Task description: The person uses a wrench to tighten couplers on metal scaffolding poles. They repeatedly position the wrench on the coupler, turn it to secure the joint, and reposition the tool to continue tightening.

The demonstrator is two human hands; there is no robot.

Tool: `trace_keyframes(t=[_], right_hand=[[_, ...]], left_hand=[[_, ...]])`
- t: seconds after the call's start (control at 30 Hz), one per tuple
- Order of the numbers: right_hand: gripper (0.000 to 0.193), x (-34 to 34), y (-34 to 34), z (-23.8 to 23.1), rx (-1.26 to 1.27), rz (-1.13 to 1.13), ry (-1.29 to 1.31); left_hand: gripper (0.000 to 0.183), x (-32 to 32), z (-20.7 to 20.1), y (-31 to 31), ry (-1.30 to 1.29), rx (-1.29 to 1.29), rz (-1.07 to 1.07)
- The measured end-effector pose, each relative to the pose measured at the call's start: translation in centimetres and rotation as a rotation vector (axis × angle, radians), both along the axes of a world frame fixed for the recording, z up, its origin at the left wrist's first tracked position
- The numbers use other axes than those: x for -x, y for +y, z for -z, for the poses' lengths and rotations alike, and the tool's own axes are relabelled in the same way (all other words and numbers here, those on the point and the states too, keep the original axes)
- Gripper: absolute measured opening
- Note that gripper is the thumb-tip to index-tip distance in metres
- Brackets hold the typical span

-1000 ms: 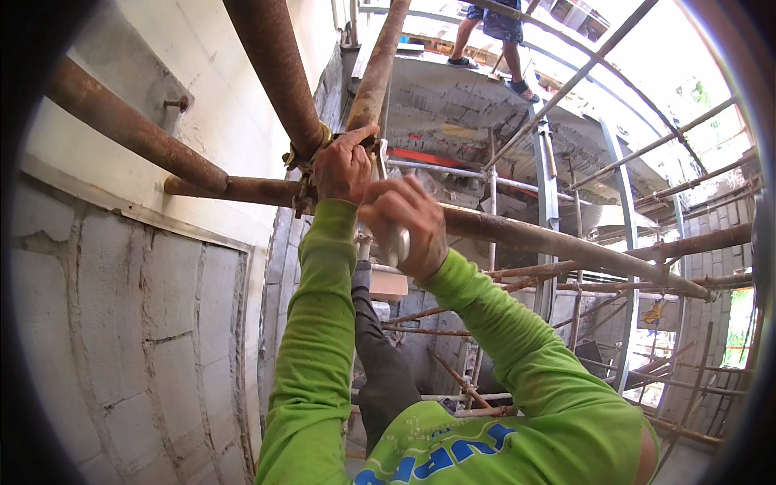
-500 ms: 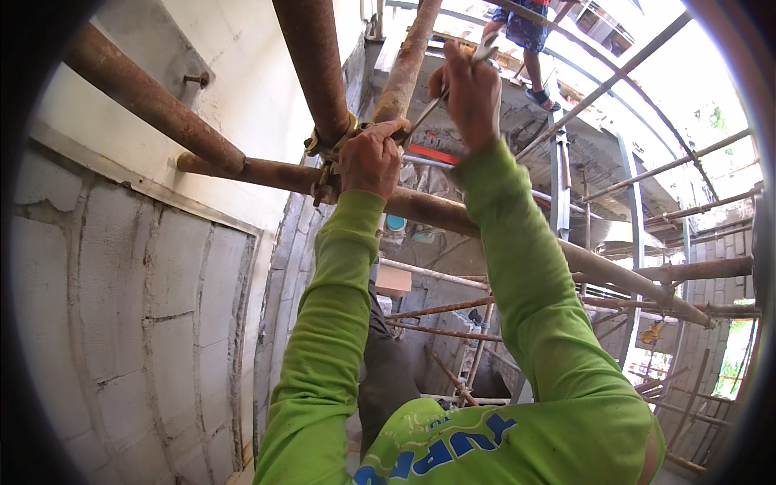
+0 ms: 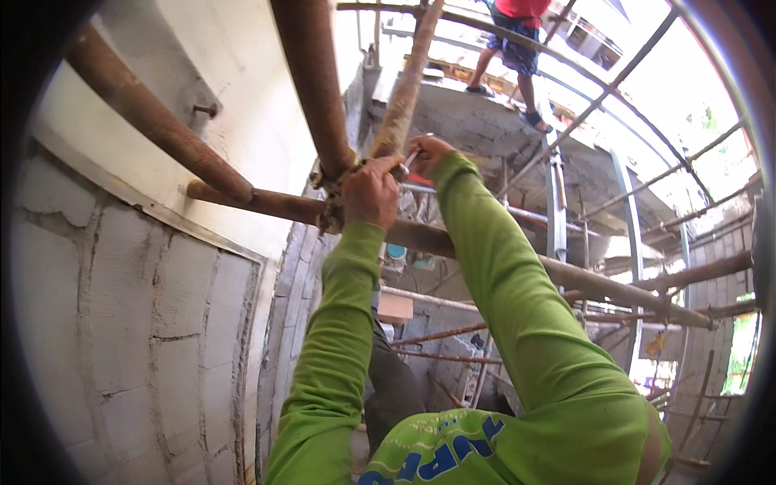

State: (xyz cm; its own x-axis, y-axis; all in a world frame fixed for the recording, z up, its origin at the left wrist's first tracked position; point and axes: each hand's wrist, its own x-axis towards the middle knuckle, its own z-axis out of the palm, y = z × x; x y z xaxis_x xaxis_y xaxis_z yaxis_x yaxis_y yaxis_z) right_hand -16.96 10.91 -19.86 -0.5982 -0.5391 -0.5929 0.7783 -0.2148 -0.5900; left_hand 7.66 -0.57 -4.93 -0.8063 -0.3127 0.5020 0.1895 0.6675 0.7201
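Observation:
Rusty scaffold pipes meet at a metal coupler, beside a cream wall. My left hand is closed over the joint, its index finger stretched along the pipe; its palm side and part of the coupler are hidden. Just right of it, my right hand grips a slim metal wrench, with one end at the joint near my left fingertips. The wrench's working end is hidden. A sloping pipe rises away from the joint, and a thick upright pipe stands left of it.
A long horizontal pipe runs right below my forearms. A block wall stands at left. On a concrete ledge at the far side, a person in a red top and dark shorts stands. Several thinner poles cross at right.
My right hand has come down with the wrench, from raised above the joint to close beside my left hand. The person on the ledge shows more fully. My left hand stays at the joint.

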Motion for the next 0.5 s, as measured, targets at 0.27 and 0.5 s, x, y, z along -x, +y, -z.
trace_keyframes(t=[0.27,0.5], right_hand=[[0.032,-6.1,8.4,-13.4,-0.076,0.226,0.653],[0.027,-25.8,7.9,-14.3,-0.218,0.349,1.537]], left_hand=[[0.033,-0.3,0.4,0.1,-0.024,-0.023,-0.063],[0.037,0.1,0.6,-0.1,-0.014,-0.035,-0.018]])
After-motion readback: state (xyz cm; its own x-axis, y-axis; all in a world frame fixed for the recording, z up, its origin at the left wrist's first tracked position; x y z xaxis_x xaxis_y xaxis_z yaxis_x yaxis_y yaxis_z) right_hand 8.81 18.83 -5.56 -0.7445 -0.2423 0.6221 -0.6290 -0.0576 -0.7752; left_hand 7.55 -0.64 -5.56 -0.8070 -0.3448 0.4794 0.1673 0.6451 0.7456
